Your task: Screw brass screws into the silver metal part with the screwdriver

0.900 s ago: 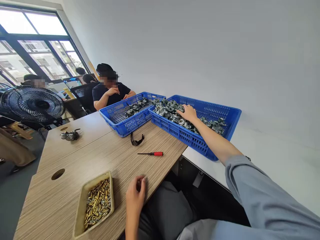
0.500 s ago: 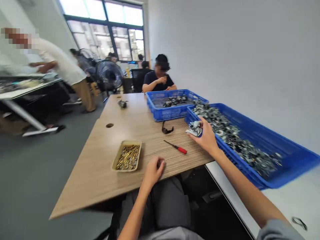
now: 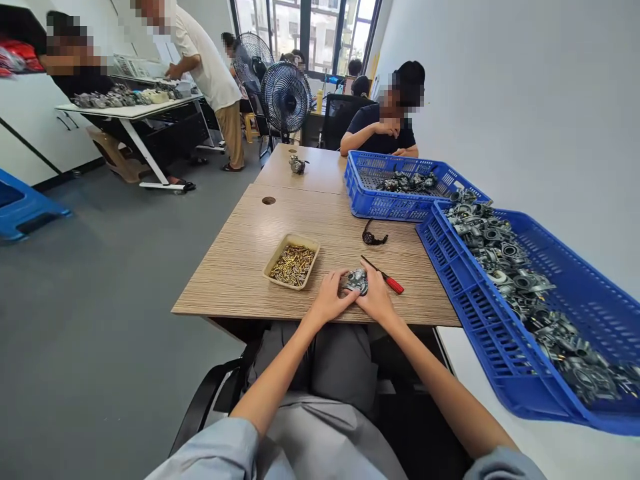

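Observation:
A grey die-cast carburettor body (image 3: 356, 281) sits at the table's front edge, held between my left hand (image 3: 327, 299) and my right hand (image 3: 375, 299). Fingers of both hands press against its sides and hide its lower part. Just right of my right hand lies a red-handled screwdriver (image 3: 387, 281). To the left of my left hand stands a beige tray (image 3: 276, 251) full of short brass pins (image 3: 293, 265). A blue plastic crate (image 3: 480, 347) heaped with similar metal castings lies to my right.
A second blue crate (image 3: 380, 203) with castings stands at the far table end, before a seated co-worker (image 3: 380, 130). Dark glasses (image 3: 374, 235) and another casting (image 3: 297, 165) lie on the wood-grain table (image 3: 235, 287). A standing fan (image 3: 286, 99) and a standing person (image 3: 205, 67) are farther back.
My right hand has brought the casting from beside the crate to the table's front edge. My left hand has moved onto it. My view has swung left, and the crate now sits farther right.

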